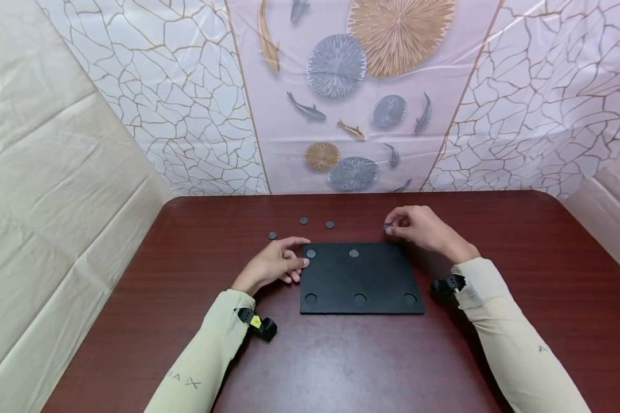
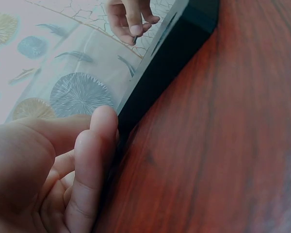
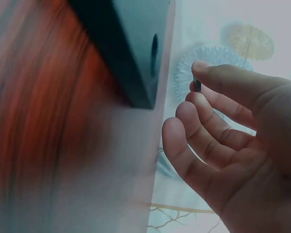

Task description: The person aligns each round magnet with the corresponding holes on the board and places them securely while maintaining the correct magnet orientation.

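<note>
A black rectangular board [image 1: 361, 278] with round recesses lies on the table. Lighter grey rounds show in its back-left and back-middle recesses; the front recesses look dark. My left hand [image 1: 276, 263] grips the board's back-left corner, thumb on the left edge and index finger along the back. In the left wrist view, its fingertips [image 2: 104, 121] touch the board's side. Behind the back-right corner, my right hand [image 1: 418, 228] pinches a small dark disc [image 3: 198, 86] between thumb and index finger, off the board. Its other fingers are loosely bent.
Three more small dark discs lie behind the board: a left one [image 1: 272, 236], a middle one [image 1: 303, 220] and a right one [image 1: 329, 225]. The brown wooden table [image 1: 186, 321] ends at a patterned cloth backdrop [image 1: 310, 132]. A pale cloth [image 1: 46, 201] hangs on the left.
</note>
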